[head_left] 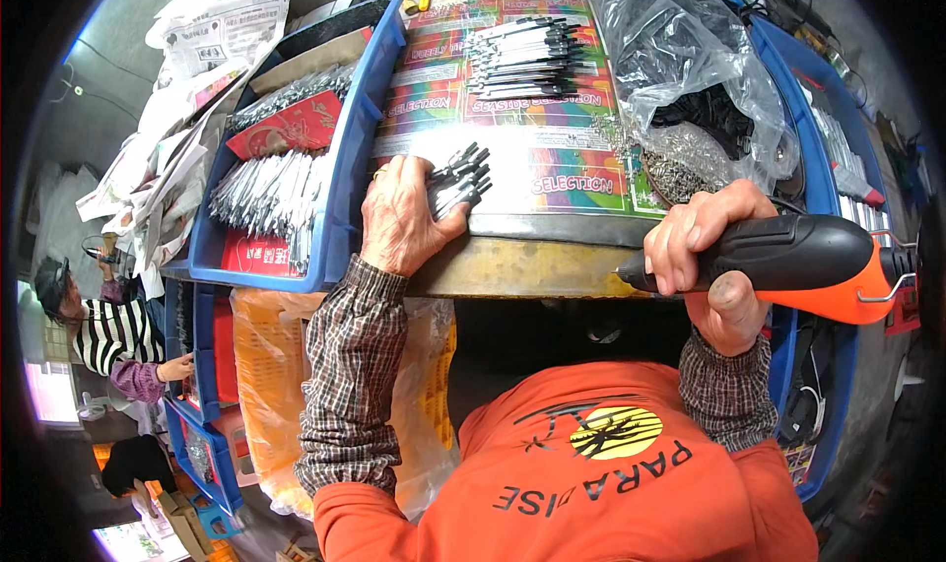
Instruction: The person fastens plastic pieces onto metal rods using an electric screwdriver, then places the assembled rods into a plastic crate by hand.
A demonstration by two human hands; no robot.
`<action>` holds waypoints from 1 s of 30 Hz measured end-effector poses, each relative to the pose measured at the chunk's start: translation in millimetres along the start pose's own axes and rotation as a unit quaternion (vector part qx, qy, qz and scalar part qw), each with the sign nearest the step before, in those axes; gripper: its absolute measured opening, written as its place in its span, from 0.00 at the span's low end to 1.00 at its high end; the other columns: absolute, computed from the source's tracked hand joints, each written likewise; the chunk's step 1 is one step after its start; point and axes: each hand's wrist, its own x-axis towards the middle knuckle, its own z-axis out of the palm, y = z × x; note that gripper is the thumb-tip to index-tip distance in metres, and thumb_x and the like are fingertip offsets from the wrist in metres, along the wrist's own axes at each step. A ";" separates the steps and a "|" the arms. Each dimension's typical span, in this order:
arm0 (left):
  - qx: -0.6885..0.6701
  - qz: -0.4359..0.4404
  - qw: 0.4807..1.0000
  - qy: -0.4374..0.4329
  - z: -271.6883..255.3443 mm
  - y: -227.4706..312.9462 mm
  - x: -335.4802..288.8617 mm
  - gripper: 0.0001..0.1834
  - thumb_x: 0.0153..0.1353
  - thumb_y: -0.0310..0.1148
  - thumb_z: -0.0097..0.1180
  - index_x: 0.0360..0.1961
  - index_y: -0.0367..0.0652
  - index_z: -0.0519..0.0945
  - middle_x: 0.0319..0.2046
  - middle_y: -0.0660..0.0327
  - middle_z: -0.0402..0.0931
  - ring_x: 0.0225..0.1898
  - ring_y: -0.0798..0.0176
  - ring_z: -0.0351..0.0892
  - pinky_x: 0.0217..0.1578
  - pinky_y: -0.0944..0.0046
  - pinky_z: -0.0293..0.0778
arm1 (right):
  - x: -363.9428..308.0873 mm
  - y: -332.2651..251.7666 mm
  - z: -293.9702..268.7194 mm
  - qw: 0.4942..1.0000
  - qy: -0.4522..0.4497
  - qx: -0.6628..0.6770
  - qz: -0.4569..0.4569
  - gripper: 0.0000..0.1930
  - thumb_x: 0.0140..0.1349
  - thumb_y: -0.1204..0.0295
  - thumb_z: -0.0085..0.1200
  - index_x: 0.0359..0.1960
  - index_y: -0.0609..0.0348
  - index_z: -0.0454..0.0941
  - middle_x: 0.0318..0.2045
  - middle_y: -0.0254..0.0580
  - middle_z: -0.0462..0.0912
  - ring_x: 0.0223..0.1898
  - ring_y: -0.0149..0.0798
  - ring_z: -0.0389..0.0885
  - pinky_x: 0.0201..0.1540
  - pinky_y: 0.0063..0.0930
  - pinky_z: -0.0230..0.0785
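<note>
Holding the black-and-orange tool (803, 252), your right hand (709, 237) wraps it; your left hand (402, 217) cups pens (463, 180) on the surface (522, 269), grip partly hidden: cannot tell. Keep pens aligned, tool steady.

Power tool (808, 252), right of frame, is black and orange. Shirt (581, 483), bottom centre, is orange-red with yellow-and-black sun print. Sleeve covers (352, 375) are dark-and-light checked. Pens (527, 58), top centre, are white and black. Bin (357, 153), upper left, is blue. Co-worker's top (118, 335), far left, has black-and-white stripes.
</note>
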 end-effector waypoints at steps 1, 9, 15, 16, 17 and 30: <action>-0.009 -0.002 1.000 0.001 -2.4 1.1 -0.1 0.24 0.41 0.39 0.61 0.37 0.36 0.69 0.31 0.51 0.68 0.38 0.49 0.69 0.39 0.56 0.66 | 0.1 -0.1 0.2 1.000 -0.001 0.000 0.000 0.21 0.47 0.60 0.62 0.30 0.58 0.63 0.15 0.33 0.66 0.17 0.30 0.68 0.24 0.25 0.63; -0.047 0.013 0.999 -0.024 -8.6 -2.0 5.3 0.25 0.42 0.42 0.64 0.38 0.37 0.72 0.32 0.53 0.69 0.37 0.52 0.70 0.39 0.57 0.67 | 1.0 0.5 1.1 1.000 0.008 -0.006 0.003 0.22 0.47 0.59 0.62 0.30 0.59 0.63 0.15 0.34 0.66 0.16 0.30 0.67 0.24 0.25 0.63; -0.067 0.011 0.997 -0.038 -5.5 -3.9 11.9 0.23 0.39 0.39 0.64 0.34 0.36 0.71 0.30 0.53 0.70 0.35 0.52 0.72 0.38 0.59 0.67 | 1.2 3.1 -5.3 0.997 -0.015 0.073 0.000 0.20 0.43 0.72 0.65 0.32 0.61 0.64 0.20 0.36 0.68 0.19 0.28 0.68 0.24 0.23 0.65; -0.067 0.011 0.997 -0.039 -5.6 -2.2 12.2 0.23 0.39 0.39 0.64 0.34 0.36 0.71 0.30 0.53 0.70 0.35 0.52 0.72 0.38 0.59 0.67 | 1.4 2.6 -4.9 0.997 -0.013 0.073 0.000 0.20 0.43 0.72 0.65 0.32 0.61 0.64 0.20 0.36 0.68 0.19 0.28 0.68 0.24 0.23 0.65; -0.072 -0.006 0.997 -0.039 -6.7 0.3 12.1 0.22 0.39 0.37 0.63 0.33 0.36 0.71 0.29 0.52 0.70 0.35 0.51 0.72 0.38 0.59 0.68 | 2.0 1.5 -3.6 0.999 -0.005 0.034 0.002 0.20 0.45 0.65 0.64 0.31 0.60 0.64 0.18 0.35 0.67 0.18 0.29 0.68 0.23 0.23 0.64; -0.053 0.065 0.996 0.036 9.7 4.6 5.9 0.16 0.41 0.27 0.55 0.34 0.37 0.69 0.28 0.50 0.69 0.33 0.48 0.71 0.35 0.56 0.68 | -0.2 -0.7 -2.3 1.000 0.003 -0.003 -0.002 0.21 0.48 0.59 0.62 0.30 0.59 0.63 0.16 0.34 0.66 0.17 0.29 0.67 0.24 0.25 0.63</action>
